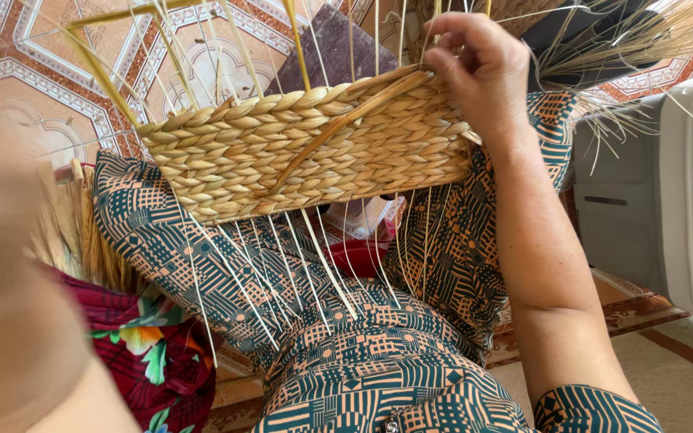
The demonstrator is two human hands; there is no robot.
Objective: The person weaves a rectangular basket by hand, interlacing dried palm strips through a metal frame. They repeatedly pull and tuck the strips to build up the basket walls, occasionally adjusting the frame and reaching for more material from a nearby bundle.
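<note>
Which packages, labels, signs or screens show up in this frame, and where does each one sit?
None in view: no package, label, sign or screen.
The right hand grips the rim of a woven straw basket on the lap.
A grey-white appliance at the right edge shows only a plain casing.

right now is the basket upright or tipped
Tipped: the basket lies on its side across the lap, loose stakes pointing at the camera, right hand gripping its rim.

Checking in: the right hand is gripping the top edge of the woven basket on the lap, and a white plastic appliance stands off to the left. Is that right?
Not quite. The right hand does grip the top edge of the woven basket on the lap, but the white plastic appliance stands off to the right, not the left, as the head view shows.
</note>
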